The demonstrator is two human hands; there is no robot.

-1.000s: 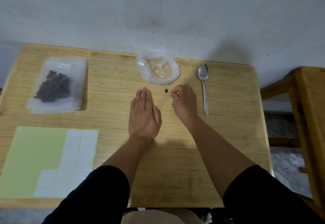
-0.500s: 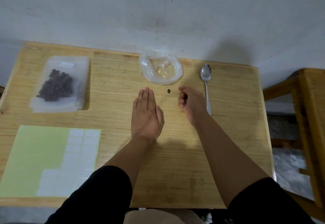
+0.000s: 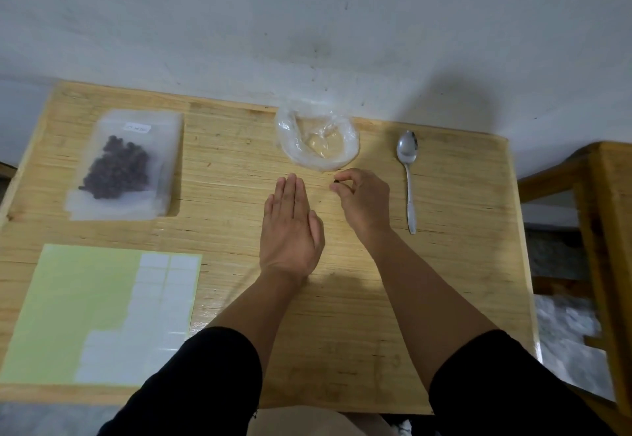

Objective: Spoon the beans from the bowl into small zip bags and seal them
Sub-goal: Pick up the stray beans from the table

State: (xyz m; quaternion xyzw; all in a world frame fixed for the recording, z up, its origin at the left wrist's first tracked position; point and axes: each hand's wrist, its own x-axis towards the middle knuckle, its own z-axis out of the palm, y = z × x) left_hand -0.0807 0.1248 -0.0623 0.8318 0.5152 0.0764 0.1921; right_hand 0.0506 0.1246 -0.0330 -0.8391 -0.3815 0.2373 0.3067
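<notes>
The right hand [image 3: 364, 197] pinches a single dark bean [image 3: 336, 182] just in front of the plastic-lined bowl [image 3: 318, 138]. The left hand [image 3: 290, 227] lies flat on the table [image 3: 342, 316], fingers straight. The spoon [image 3: 407, 175] lies lengthwise, bowl end toward the wall. A zip bag [image 3: 126, 165] of beans lies far left; its small label is unreadable.

Single head-worn view, steeply down onto wooden table [image 3: 342, 316], close.
</notes>
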